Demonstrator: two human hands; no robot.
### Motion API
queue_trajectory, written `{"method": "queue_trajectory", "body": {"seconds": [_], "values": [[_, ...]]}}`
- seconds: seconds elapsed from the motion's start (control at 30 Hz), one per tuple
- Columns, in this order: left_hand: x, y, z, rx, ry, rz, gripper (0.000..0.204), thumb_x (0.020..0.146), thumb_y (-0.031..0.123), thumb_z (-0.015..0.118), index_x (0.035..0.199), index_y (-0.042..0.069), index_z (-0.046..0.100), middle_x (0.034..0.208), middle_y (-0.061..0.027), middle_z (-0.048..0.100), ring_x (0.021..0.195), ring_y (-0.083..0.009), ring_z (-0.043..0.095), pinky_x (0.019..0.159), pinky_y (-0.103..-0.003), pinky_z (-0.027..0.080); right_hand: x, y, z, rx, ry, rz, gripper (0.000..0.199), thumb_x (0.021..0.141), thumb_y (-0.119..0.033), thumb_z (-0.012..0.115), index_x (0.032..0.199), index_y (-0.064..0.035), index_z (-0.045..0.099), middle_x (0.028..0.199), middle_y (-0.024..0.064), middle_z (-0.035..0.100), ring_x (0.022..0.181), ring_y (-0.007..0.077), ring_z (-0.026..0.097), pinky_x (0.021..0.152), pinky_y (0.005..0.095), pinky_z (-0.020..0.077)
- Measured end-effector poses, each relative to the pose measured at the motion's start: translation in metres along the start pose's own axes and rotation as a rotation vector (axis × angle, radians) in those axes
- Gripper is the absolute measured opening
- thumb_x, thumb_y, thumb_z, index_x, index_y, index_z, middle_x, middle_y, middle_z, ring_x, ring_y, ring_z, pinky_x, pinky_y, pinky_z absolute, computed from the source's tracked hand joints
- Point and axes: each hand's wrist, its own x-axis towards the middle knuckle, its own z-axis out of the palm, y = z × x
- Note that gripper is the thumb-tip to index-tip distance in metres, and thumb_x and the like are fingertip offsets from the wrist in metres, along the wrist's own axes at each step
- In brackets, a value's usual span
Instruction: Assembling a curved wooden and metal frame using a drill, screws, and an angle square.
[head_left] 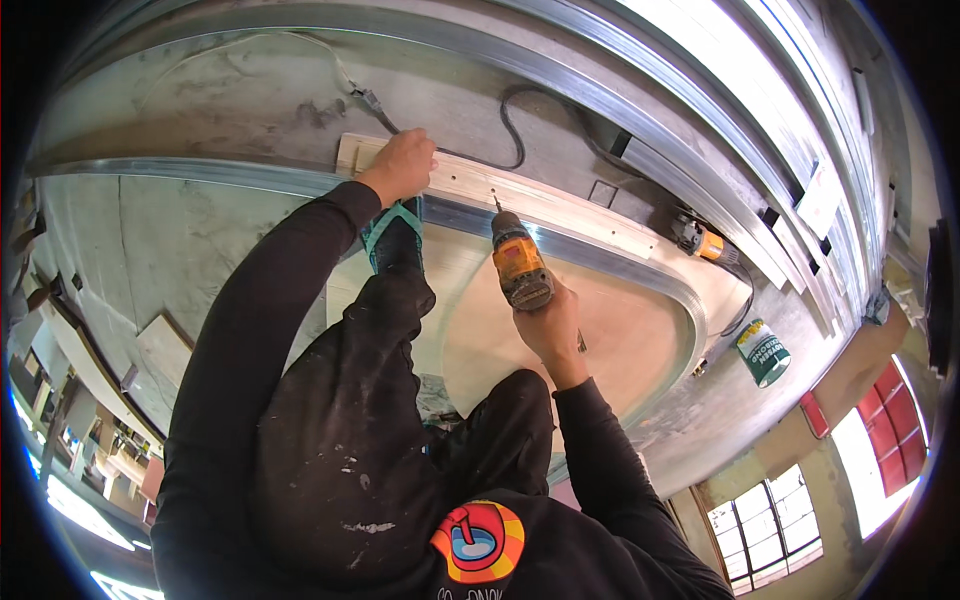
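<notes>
My right hand is wrapped round the grip of an orange and black cordless drill. The thin bit points away from me, its tip by a dark hole in a long pale wooden strip. Several small holes run along this strip. Toward its left end my left hand has its fingers curled on the strip, just beyond my foot in a green-strapped sandal. Against the strip's near side runs a metal channel, which bends round a plywood panel at the right.
An orange angle grinder lies on the floor beyond the strip's right end. Near it stands a green and white can. A dark cable with a plug connection snakes behind the strip. Long metal profiles lie across the far side.
</notes>
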Motion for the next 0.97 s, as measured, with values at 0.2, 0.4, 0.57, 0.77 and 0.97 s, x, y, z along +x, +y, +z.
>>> {"method": "queue_trajectory", "body": {"seconds": [0.2,0.4,0.57,0.77,0.97], "values": [[0.001,0.003,-0.006,0.054,-0.032,0.001,0.019,0.087,0.016,0.064,0.076,0.000,0.065,0.082,-0.0156,0.061,0.095,-0.0344,0.058,0.084,-0.046,0.049,0.013,0.001,0.007,-0.075,-0.007,-0.020,0.033,0.074,-0.011,0.070,0.107,-0.0067,0.068,0.083,0.0206,0.070,0.080,0.0417,0.067,0.068,0.0454,0.0530],[-0.002,0.002,-0.007,-0.028,-0.022,0.002,0.020,0.087,0.015,0.064,0.075,-0.001,0.064,0.083,-0.0165,0.060,0.092,-0.0352,0.059,0.082,-0.046,0.050,0.025,-0.020,0.005,-0.186,-0.055,0.057,0.029,0.073,-0.012,0.069,0.102,-0.0053,0.067,0.082,0.0223,0.069,0.079,0.0432,0.066,0.069,0.0487,0.0517],[0.002,0.009,-0.012,-0.032,-0.059,-0.027,0.018,0.087,0.015,0.064,0.080,-0.002,0.064,0.091,-0.0195,0.059,0.095,-0.0371,0.059,0.085,-0.046,0.049,0.037,-0.024,0.000,-0.237,-0.090,0.106,0.029,0.072,-0.012,0.069,0.101,-0.0053,0.067,0.082,0.0227,0.069,0.081,0.0435,0.066,0.071,0.0489,0.0515],[-0.002,0.012,-0.017,-0.050,-0.074,-0.086,0.015,0.087,0.013,0.066,0.082,-0.002,0.064,0.094,-0.0203,0.058,0.095,-0.0378,0.059,0.088,-0.047,0.048,0.045,-0.041,-0.006,-0.318,-0.153,0.095,0.029,0.072,-0.012,0.069,0.100,-0.0053,0.068,0.083,0.0233,0.069,0.083,0.0437,0.066,0.072,0.0495,0.0513],[0.002,0.014,-0.016,-0.035,-0.117,-0.102,0.014,0.087,0.013,0.066,0.089,-0.001,0.066,0.098,-0.0195,0.059,0.100,-0.0374,0.059,0.091,-0.045,0.048,0.054,-0.045,-0.015,-0.355,-0.203,0.144,0.030,0.072,-0.011,0.067,0.102,-0.0051,0.068,0.085,0.0231,0.070,0.086,0.0434,0.066,0.077,0.0476,0.0522]]}}
